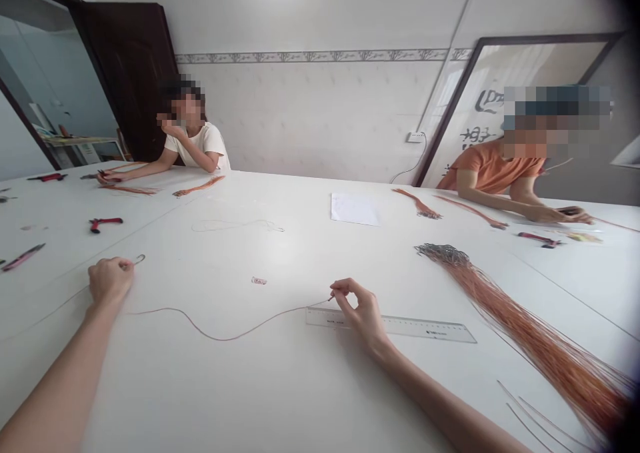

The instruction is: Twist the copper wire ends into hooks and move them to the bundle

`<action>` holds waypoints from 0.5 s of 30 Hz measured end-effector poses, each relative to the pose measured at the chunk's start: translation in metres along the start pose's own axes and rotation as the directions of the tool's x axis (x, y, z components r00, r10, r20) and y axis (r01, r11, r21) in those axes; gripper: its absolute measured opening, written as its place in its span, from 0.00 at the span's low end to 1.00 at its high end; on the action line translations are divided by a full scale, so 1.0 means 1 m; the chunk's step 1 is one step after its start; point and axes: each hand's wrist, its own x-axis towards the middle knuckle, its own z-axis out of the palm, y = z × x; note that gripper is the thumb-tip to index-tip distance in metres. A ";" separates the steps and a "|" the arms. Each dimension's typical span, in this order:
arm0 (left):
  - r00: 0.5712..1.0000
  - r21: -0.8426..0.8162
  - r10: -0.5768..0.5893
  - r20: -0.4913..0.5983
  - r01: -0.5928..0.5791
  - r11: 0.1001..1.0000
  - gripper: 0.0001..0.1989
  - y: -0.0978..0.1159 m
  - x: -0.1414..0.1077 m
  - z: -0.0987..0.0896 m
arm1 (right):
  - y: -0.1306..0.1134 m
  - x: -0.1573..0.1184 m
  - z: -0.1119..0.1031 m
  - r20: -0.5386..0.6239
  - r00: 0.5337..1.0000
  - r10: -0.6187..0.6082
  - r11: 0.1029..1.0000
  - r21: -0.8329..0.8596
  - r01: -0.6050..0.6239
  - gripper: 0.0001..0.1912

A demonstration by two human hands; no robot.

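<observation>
My left hand [110, 278] is closed around a metal hook [141, 258], whose curved end sticks out past my fingers. A thin reddish-brown line [220, 339] runs in a loose wave over the white table between my two hands. Thumb and forefinger of my right hand [357, 304] pinch the far end of this line, just above a clear ruler [430, 330] that lies partly under that hand. Between the hands, a little farther back, lies a small printed packet [259, 280].
To the right lies a large bundle of reddish lines [520, 313] with metal hooks at its far end. Red-handled pliers [105, 224] and a pen-like tool [23, 257] are at left. A paper sheet [355, 209] lies farther back. Two people sit across the table.
</observation>
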 end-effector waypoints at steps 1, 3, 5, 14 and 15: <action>1.000 -0.006 -0.008 -0.007 0.008 1.000 0.04 0.000 -0.001 -0.001 | 0.001 0.001 0.001 0.013 1.000 -0.002 1.000 0.001 0.002 0.08; 0.999 -0.025 -0.024 -0.022 0.024 0.999 0.04 0.002 -0.006 -0.003 | 0.002 0.002 0.002 0.031 1.000 -0.004 1.000 0.004 0.004 0.07; 0.998 -0.055 -0.047 -0.044 0.044 0.997 0.03 0.005 -0.013 -0.004 | 0.002 0.003 0.003 0.052 0.999 0.003 1.000 0.014 -0.003 0.06; 0.997 -0.271 0.074 -0.030 -0.079 0.959 0.05 0.070 -0.072 -0.006 | -0.006 0.001 0.005 0.144 0.988 0.057 0.982 0.171 -0.082 0.05; 0.994 -0.299 0.105 -0.016 -0.105 0.948 0.06 0.082 -0.082 -0.007 | -0.007 0.001 0.005 0.125 0.991 0.054 0.973 0.218 -0.080 0.05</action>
